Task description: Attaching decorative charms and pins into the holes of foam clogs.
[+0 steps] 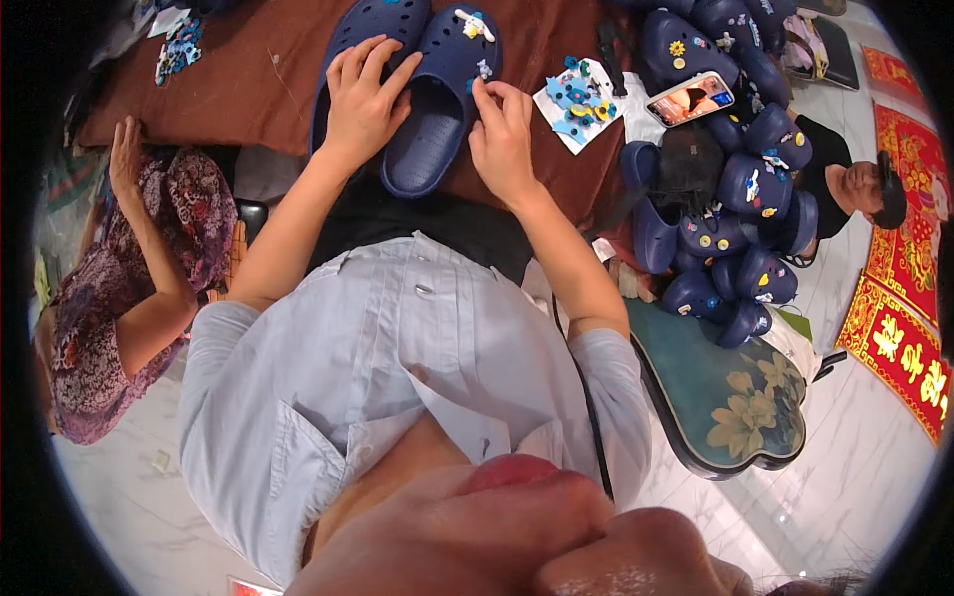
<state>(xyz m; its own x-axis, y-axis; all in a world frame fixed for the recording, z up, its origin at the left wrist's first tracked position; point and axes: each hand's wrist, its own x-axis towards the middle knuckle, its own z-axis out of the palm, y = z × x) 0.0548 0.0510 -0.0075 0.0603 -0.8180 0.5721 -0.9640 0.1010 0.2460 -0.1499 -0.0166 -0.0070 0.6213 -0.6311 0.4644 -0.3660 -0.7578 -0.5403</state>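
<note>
Navy foam is under both my hands: a pair of dark blue clogs (422, 84) lies on the brown-covered table (258, 89), toes pointing away from me, heels close to the table's near edge. My left hand (363, 99) lies flat and spread over the left clog, fingers apart, pressing it down rather than gripping. My right hand (502, 134) is at the right rim of the right clog, fingertips pinched together against the rim beside a small charm; I cannot tell whether they hold anything. Just right of the clogs, a white sheet with blue flower charms (579, 102) leaves only a narrow strip of cloth for my right hand. Farther right of the clogs, a phone (690, 98) rests against a heap of finished navy clogs (730, 169) that crowds that edge. Left of the clogs the cloth lies open up to a few more charms (177, 48) at the far corner, and a person in a patterned dress (129, 288) sits off that edge.
</note>
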